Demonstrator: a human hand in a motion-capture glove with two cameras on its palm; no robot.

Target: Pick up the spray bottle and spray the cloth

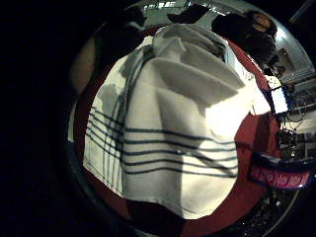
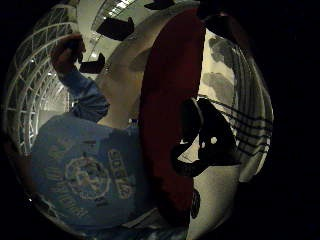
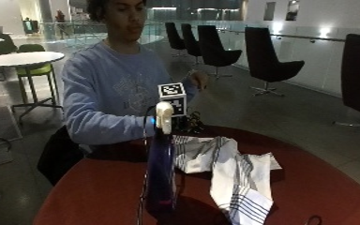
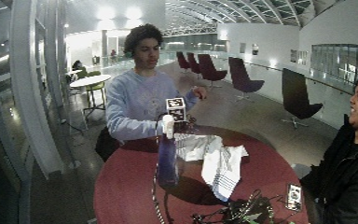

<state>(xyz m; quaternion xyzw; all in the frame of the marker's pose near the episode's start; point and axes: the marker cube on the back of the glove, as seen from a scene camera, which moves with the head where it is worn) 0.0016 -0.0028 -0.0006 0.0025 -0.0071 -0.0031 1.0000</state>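
Red bench, one striped white cloth lying rumpled at its middle, one tall blue spray bottle with a white trigger head standing just beside it nearer the outside camera: my gloved right hand hovers above the cloth's far end, and I cannot tell how its fingers are set. My bare hand is raised away from the bench. I judge the bottle rigid, smooth and tippy, best taken at the neck under the trigger; the cloth is soft and limp.
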